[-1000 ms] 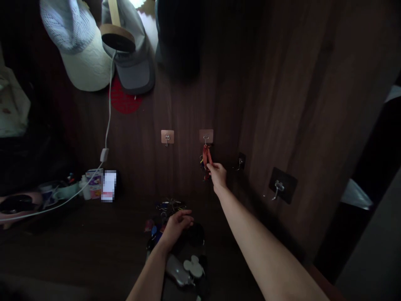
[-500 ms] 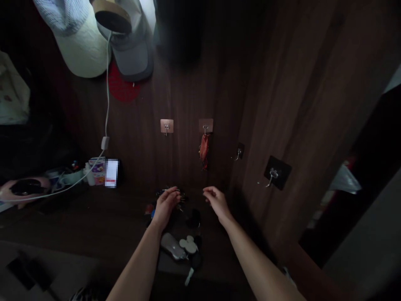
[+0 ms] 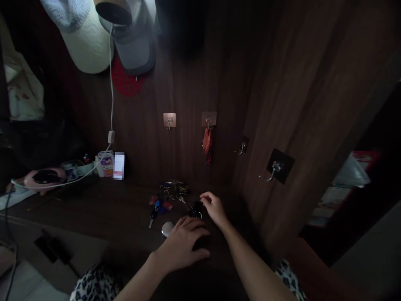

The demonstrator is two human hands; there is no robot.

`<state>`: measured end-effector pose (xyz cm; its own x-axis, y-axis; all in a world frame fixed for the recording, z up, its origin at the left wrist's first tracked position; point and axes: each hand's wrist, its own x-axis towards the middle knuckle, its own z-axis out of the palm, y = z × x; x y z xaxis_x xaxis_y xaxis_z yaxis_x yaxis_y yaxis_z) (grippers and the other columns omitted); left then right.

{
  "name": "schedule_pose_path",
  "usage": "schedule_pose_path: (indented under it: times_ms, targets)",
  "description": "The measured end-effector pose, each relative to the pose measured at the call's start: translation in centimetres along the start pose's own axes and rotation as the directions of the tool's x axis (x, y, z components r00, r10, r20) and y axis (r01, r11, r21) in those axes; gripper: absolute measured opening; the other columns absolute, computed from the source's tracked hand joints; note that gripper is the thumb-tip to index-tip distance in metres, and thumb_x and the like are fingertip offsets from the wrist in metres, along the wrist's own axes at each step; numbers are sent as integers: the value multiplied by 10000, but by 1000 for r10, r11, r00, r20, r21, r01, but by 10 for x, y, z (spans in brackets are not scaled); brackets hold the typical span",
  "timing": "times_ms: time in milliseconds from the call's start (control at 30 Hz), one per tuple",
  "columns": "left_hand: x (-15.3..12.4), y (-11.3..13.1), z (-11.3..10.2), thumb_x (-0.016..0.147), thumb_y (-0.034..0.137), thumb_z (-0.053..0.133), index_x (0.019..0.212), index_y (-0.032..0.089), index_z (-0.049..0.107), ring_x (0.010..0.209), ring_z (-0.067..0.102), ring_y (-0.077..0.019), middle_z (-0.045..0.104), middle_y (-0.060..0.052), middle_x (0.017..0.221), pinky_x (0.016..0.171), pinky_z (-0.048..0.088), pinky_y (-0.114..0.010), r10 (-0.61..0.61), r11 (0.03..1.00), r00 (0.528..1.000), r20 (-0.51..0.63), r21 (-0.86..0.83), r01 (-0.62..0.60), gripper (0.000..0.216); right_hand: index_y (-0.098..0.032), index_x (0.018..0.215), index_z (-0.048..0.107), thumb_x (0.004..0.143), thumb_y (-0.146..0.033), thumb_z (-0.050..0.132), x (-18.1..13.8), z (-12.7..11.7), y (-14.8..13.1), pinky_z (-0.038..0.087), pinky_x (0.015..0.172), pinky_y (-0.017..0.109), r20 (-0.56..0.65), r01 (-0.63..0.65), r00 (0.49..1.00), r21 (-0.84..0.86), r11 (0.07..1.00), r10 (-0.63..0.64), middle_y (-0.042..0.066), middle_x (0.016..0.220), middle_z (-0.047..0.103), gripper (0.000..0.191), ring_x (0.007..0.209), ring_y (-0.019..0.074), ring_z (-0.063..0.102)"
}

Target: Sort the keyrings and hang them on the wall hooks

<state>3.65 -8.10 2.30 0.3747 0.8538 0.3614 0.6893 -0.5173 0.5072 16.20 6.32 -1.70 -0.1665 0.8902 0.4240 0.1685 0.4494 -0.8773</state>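
Observation:
My left hand (image 3: 188,242) is spread palm-down, thumb apart, over a grey rounded fob (image 3: 167,228). The hand hides most of the fob and the things around it; whether it touches them I cannot tell. Beyond it lies a bunch of keys (image 3: 173,189) on the dark wooden surface. A blue-headed key (image 3: 154,212) rests beside small red and blue pieces. Black fobs with a metal ring (image 3: 199,215) lie between my hands. Just right of these, my right hand (image 3: 214,207) hovers with loosely bent fingers and nothing visible in them.
On the back panel are a bare hook (image 3: 169,121) and a hook holding a red hanging item (image 3: 207,141). Dark hooks (image 3: 275,167) stick out on the right wall. Left stand small boxes (image 3: 106,164), a lit screen (image 3: 119,166) and a white cable (image 3: 112,92). Caps (image 3: 134,52) hang above.
My left hand has moved from the bunch of keys toward me, over the grey fob, its fingers spreading. The right hand has come slightly nearer. The view has shifted a little.

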Motion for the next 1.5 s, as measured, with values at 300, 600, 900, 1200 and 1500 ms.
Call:
schedule_pose_path:
  times_ms: [300, 600, 900, 1200, 1500]
  targets:
    - [13, -34, -1, 798, 261, 521, 956, 237, 626, 1081, 499, -215, 646, -40, 1015, 896, 381, -349, 100, 968, 994, -44, 237, -87, 192, -241, 961, 631, 778, -245, 435, 2, 5, -6, 402, 850, 335, 138, 132, 986, -317, 939, -92, 29, 996, 649, 268, 933, 192, 556]
    - [20, -51, -14, 790, 247, 513, 903, 225, 637, 1039, 529, -193, 657, -34, 941, 904, 375, -313, 156, 973, 988, -14, 172, -151, 169, -351, 1105, 580, 810, -289, 444, 29, 30, -14, 353, 859, 379, 195, 58, 977, -634, 771, 87, 8, 1162, 577, 331, 1055, 227, 483]
    - [22, -58, -14, 766, 230, 532, 869, 230, 647, 1047, 537, -195, 665, -31, 909, 899, 385, -312, 109, 981, 991, -76, 167, -95, 154, -213, 769, 637, 684, -158, 515, 34, 33, -2, 393, 793, 313, 95, 21, 995, -591, 806, 44, 44, 917, 638, 159, 907, 201, 548]
    - [22, -62, -12, 780, 241, 518, 854, 229, 643, 1032, 544, -198, 658, -30, 976, 876, 392, -307, 55, 971, 993, -105, 237, -29, 146, -187, 812, 531, 658, -347, 545, 25, 4, 9, 470, 588, 292, -196, -103, 974, 57, 993, 112, 33, 729, 626, 223, 660, 177, 601]
    - [24, -71, -8, 804, 219, 501, 838, 213, 625, 999, 550, -204, 650, -46, 994, 851, 373, -327, -38, 913, 968, -247, 385, 134, 129, -191, 973, 503, 694, -375, 584, 5, -15, -22, 484, 621, 279, -370, 0, 925, 240, 971, 91, 77, 900, 643, 344, 845, 186, 597]
